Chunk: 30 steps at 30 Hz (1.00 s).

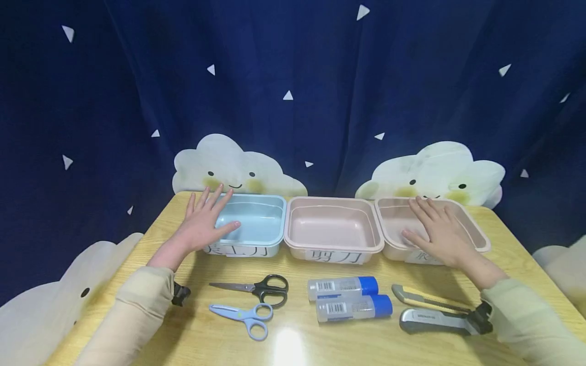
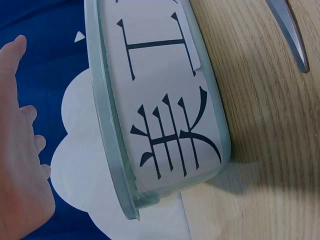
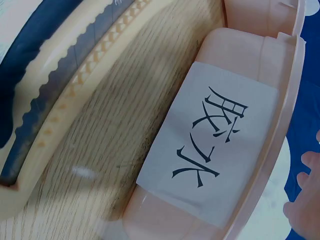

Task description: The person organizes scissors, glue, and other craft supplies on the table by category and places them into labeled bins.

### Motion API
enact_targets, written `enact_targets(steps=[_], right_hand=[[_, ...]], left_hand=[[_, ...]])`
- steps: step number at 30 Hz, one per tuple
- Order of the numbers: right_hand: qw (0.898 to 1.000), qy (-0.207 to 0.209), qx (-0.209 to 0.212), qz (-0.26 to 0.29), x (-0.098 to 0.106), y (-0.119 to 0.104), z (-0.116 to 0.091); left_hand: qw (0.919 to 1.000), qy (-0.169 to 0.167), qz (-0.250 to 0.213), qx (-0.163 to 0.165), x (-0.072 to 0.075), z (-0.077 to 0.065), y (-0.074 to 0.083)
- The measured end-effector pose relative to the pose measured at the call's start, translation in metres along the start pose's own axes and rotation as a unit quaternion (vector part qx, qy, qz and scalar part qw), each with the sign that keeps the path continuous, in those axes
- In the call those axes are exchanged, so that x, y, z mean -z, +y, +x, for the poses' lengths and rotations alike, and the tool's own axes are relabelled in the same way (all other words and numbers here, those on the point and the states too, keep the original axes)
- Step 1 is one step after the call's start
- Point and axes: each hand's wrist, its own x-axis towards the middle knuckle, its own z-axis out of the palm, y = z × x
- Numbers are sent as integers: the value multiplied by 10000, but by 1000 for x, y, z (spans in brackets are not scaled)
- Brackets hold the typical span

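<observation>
"Grip?"
"Left hand (image 1: 203, 222), fingers spread, holding nothing, over the blue bin (image 1: 258, 221), centre-left of the frame; right hand (image 1: 440, 236), likewise spread, holding nothing, over the rightmost pink bin (image 1: 394, 218), centre-right."
"Below?"
"Scissors (image 1: 249, 317), lower centre-left; blue-capped bottles (image 1: 345, 308), lower centre; box cutters (image 1: 432, 319), lower right."

Head-high, we look down toward twelve o'clock over the pale wood-grain tabletop (image 1: 348, 345); our close-up wrist views share and face, left, the light-blue rectangular plastic tub (image 1: 258, 221) at ten; right, the beige-pink rectangular plastic tub (image 1: 393, 218) at two.
</observation>
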Motion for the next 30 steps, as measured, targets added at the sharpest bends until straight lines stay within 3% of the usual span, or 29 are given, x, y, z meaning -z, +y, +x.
enact_targets(steps=[10,18,25,30], right_hand=[[9996,-3,-42,282,9,-4,-2],[9961,530,450,541,13,-4,-16],[9886,1110,942,374,19,-9,-35],[9854,1177,1187,325,19,-11,-51]], left_hand=[[10000,26,71,-22,4,-2,-1],[9998,152,87,-127,8,-10,-5],[9992,296,-144,-221,10,-14,-7],[9981,180,-582,33,7,-23,-10]])
